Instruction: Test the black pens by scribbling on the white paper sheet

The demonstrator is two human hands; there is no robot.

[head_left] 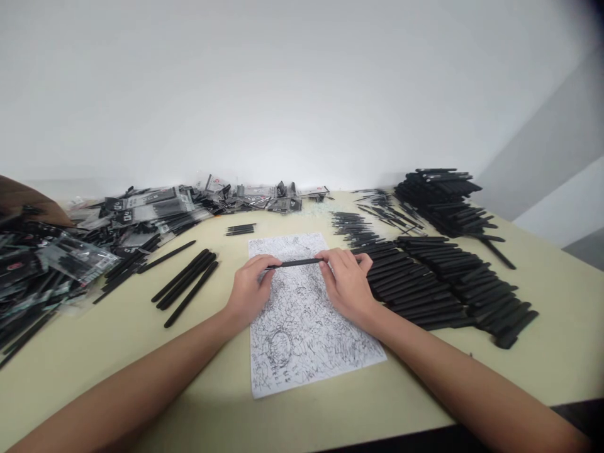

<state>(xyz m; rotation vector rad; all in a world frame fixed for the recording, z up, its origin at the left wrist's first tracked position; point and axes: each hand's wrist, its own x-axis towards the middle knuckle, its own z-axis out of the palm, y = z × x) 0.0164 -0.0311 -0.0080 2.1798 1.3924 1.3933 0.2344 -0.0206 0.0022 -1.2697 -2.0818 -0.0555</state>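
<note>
A thin black pen (pixel 295 263) is held level between both hands, just above a white sheet of paper (pixel 302 327) covered in black scribbles. My left hand (pixel 250 286) pinches the pen's left end with thumb and fingers. My right hand (pixel 346 283) is closed on the pen's right end. Both hands rest over the upper half of the sheet.
Stacked black pens (pixel 443 283) fill the table to the right, with a taller pile (pixel 441 195) behind. Several loose black pens (pixel 186 286) lie to the left. Clear packets of pens (pixel 141 211) are heaped along the back and left edge. The table (pixel 557 352) is pale yellow.
</note>
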